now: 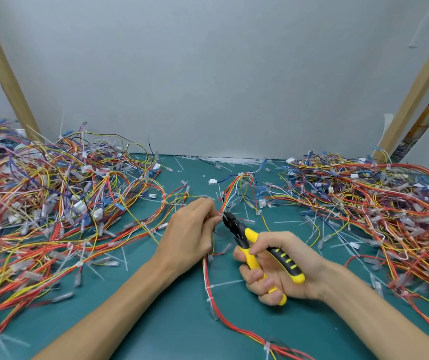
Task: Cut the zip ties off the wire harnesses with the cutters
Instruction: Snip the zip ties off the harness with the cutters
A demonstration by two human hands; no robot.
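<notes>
Teal mat (pixel 171 320), work surface, one.

- Right hand (pixel 283 271), one: fingers wrapped round both yellow handles of the cutters (pixel 249 245) (one pair), handles somewhat apart.
- Left hand (pixel 190 229), one: fingertips pinching the harness (pixel 205 274), one, centre of mat, which trails near and fans out far.
- Zip tie (pixel 219 216), one: at the cutter nose, just beside the left fingertips.
- Step in hand, by judgement: snipping this tie (whether the jaws have bitten cannot be told). The next move calls for a squeeze that spares the wires.
- Left heap (pixel 52 198) and right heap (pixel 377 198) of harnesses, two.
- Cut offcuts (pixel 234 160), beyond counting.
- Grey wall (pixel 208 74), one, far.
</notes>
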